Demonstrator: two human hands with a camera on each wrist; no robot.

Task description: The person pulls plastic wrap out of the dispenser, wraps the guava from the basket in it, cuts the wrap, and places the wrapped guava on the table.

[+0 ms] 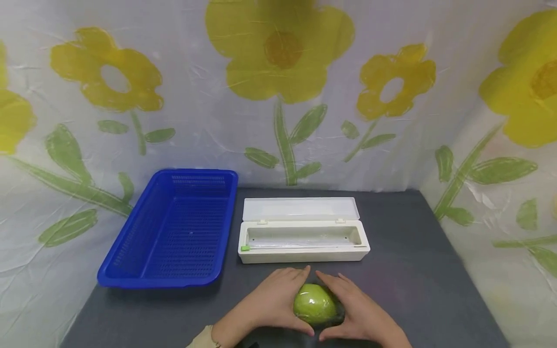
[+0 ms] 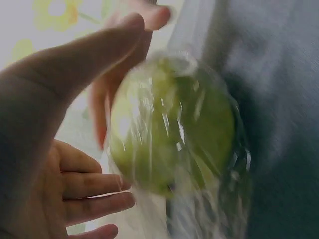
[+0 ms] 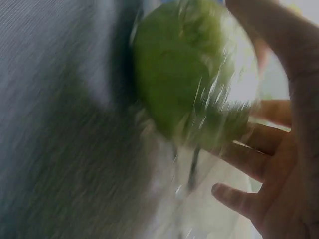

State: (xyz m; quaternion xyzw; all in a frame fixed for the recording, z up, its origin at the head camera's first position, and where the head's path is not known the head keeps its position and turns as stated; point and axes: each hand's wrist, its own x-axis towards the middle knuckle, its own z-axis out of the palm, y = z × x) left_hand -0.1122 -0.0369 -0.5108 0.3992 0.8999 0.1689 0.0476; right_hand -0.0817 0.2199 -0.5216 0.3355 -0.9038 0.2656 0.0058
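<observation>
Between hands, roundish fruit, axis unclear

A person's bare left hand and bare right hand flank a glossy, rounded green fruit above the dark grey tabletop; beyond lies a long white plastic box, its lid swung back; left of that, a rectangular blue plastic basket; behind, a whitish sheet with yellow flowers.

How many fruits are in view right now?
1: the green fruit in clear film, between the left hand and right hand, on the near side of the open white box.
</observation>
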